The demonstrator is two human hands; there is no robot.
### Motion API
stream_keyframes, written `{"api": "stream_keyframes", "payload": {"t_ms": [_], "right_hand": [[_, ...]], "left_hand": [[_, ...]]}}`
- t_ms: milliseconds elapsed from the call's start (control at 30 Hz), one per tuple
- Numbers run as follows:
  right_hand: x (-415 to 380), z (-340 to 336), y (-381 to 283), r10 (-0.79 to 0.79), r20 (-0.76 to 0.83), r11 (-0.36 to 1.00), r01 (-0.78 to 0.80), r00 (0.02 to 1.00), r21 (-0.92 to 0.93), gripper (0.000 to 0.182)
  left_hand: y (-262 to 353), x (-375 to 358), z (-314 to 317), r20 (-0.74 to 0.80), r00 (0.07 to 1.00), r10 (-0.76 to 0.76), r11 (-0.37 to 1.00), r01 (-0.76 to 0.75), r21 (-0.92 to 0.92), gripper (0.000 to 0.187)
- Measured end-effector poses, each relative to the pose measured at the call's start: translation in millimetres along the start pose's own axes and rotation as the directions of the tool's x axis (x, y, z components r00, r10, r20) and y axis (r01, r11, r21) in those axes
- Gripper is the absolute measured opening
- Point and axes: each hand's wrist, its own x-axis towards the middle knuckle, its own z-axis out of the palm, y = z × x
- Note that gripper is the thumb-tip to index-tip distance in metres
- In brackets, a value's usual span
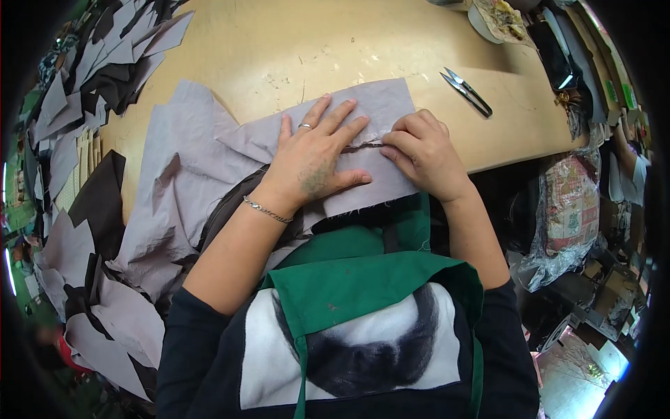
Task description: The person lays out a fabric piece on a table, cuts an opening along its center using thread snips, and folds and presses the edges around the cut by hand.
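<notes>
A grey fabric piece (377, 101) lies on the wooden table (293, 49) at its near edge. My left hand (314, 157) rests flat on it with fingers spread, pressing it down; a ring and a bracelet show on that hand. My right hand (419, 150) is beside it to the right, fingers curled and pinching a fold or seam (366, 144) in the same fabric. The two hands nearly touch at the fold. A larger crumpled grey cloth (174, 174) spreads out to the left under the piece.
Thread snips (466, 91) lie on the table to the right of the hands. Stacks of grey and dark cut pieces (91, 77) cover the left side. Bags and clutter (569, 209) sit right of the table. A green apron (349, 279) hangs below.
</notes>
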Motion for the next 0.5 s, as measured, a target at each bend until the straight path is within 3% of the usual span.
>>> {"api": "stream_keyframes", "payload": {"t_ms": [100, 200, 300, 500], "right_hand": [[2.2, -0.9, 1.3, -0.027, -0.028, 0.998, 0.026, 0.999, -0.059, 0.014], [-1.2, -6.8, 11.3, 0.038, -0.018, 0.999, -0.037, 0.999, 0.01, 0.013], [-5.4, -8.1, 22.7, 0.121, -0.075, 0.991, -0.116, 0.99, 0.071, 0.012], [-7.1, -9.1, 12.2, 0.041, -0.119, 0.999, -0.044, 0.992, -0.019, 0.013]], "left_hand": [[3.9, -2.0, -4.8, 0.023, 0.999, -0.032, 0.999, 0.032, 0.019, 0.085], [7.7, -4.2, -9.7, 0.034, 0.998, -0.058, 0.998, 0.057, 0.038, 0.08], [11.3, 3.1, 0.5, -0.091, 0.996, -0.023, 0.998, 0.029, 0.062, 0.074], [13.4, 11.2, 11.4, -0.077, 0.997, 0.001, 0.999, 0.002, 0.043, 0.07]]}}
